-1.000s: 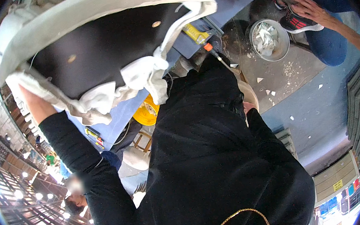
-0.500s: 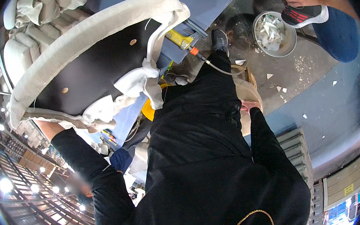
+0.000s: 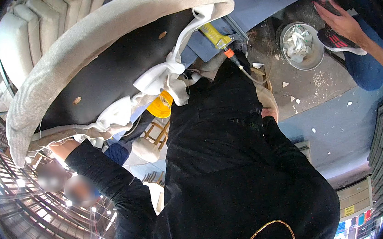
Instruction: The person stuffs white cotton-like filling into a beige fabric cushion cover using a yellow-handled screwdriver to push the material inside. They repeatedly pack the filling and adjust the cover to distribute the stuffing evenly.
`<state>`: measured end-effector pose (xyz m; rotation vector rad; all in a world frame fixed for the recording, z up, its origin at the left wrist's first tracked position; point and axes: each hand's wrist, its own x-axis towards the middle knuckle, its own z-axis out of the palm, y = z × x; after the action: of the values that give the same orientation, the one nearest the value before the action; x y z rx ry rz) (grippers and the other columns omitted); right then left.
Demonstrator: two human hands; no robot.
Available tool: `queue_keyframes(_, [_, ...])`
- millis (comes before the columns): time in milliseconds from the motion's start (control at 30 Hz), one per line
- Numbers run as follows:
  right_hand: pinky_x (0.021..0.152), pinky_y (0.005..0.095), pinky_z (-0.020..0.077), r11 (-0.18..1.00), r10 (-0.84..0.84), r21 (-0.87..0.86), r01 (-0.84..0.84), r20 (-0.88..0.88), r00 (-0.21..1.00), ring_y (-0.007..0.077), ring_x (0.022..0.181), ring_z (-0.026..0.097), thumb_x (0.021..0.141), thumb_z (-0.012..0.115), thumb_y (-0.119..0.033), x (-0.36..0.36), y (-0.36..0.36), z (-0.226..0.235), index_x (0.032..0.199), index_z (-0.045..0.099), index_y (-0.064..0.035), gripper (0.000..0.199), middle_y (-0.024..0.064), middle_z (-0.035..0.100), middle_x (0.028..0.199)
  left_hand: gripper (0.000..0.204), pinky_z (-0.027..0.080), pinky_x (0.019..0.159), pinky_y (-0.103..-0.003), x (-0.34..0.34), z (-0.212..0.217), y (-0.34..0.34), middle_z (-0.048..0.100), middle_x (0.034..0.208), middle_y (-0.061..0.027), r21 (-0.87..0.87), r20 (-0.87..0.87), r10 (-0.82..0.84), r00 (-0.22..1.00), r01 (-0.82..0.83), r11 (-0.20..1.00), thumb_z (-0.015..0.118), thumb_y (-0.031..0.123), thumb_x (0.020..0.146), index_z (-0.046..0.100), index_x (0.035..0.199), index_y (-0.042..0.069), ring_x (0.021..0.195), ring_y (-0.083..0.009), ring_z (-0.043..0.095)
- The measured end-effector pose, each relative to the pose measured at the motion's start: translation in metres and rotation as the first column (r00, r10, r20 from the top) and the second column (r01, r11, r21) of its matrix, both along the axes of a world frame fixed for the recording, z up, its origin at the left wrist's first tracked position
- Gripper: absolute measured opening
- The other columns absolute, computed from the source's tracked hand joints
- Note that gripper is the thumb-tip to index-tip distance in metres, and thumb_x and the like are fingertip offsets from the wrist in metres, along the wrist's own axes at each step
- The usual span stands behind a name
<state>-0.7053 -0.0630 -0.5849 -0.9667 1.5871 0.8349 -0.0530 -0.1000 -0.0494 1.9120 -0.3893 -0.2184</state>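
Note:
A large curved upholstered panel (image 3: 103, 68), beige fabric around a black underside with two holes, tilts across the upper left. Loose fabric edges and white wadding (image 3: 151, 79) hang from its near side. My left hand (image 3: 63, 148) reaches under the panel's lower left edge and holds it up; the panel hides my fingers. By my right thigh, my right hand (image 3: 270, 113) is at the edge of a beige stool seat (image 3: 266, 98); its fingers are hidden. A yellow air tool (image 3: 216, 36) with an orange coupling and hose lies beyond the panel's right end.
A metal bucket (image 3: 322, 51) holding white scraps stands on the floor at right. Beside it are another person's hand (image 3: 341, 22) and dark shoe (image 3: 338, 41). Beige cushions (image 3: 48, 22) are lined up at upper left. A yellow ring-shaped thing (image 3: 157, 108) shows below the panel.
The panel has shifted right and appears larger, its lower left end now lower in view. My left arm moved with it. My right hand is less visible, and the view has turned somewhat.

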Motion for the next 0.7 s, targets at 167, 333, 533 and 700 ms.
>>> queue_keyframes(167, [0.078,0.0417,0.0561,0.998,0.066,-0.010,-0.066,-0.019,0.998,0.0262,0.088,0.075,0.090,0.068,-0.052,0.007,-0.015,0.002,0.096,0.077,-0.0059,0.047,0.0126,0.075,0.090,0.022,0.055,0.081,-0.025,0.009,-0.006,0.010,0.073,0.107,-0.0027,-0.006,-0.011,0.019,1.000,-0.019,1.000,0.067,0.009,0.105,0.069,0.124,0.001,0.093,-0.0093,0.068])
queue_keyframes(333, [0.083,0.0439,0.0559,0.996,0.090,-0.020,-0.090,-0.008,0.996,0.0307,0.095,0.073,0.089,0.070,-0.049,0.013,-0.025,0.001,0.103,0.077,-0.0063,0.046,0.0163,0.075,0.097,0.020,0.055,0.080,-0.024,0.022,-0.013,0.005,0.073,0.105,-0.0020,-0.017,-0.019,0.007,1.000,-0.007,1.000,0.068,0.009,0.104,0.070,0.123,0.001,0.092,-0.0085,0.068])
queue_keyframes(533, [0.090,0.0465,0.0556,0.988,0.148,-0.044,-0.146,0.028,0.989,0.0361,0.103,0.072,0.088,0.071,-0.046,0.018,-0.041,0.001,0.111,0.077,-0.0067,0.046,0.0206,0.075,0.105,0.019,0.054,0.079,-0.024,0.035,-0.019,0.004,0.072,0.104,-0.0012,-0.051,-0.038,-0.016,0.999,0.014,0.999,0.069,0.009,0.104,0.071,0.121,0.002,0.091,-0.0077,0.067])
queue_keyframes(700, [0.095,0.0486,0.0553,0.948,0.313,-0.112,-0.298,0.163,0.935,0.0405,0.110,0.071,0.087,0.073,-0.044,0.026,-0.074,-0.012,0.118,0.077,-0.0071,0.048,0.0243,0.074,0.112,0.018,0.054,0.078,-0.023,0.035,-0.021,0.009,0.072,0.102,-0.0005,-0.106,-0.053,-0.037,0.998,0.031,0.994,0.070,0.008,0.103,0.071,0.119,0.002,0.090,-0.0070,0.067])
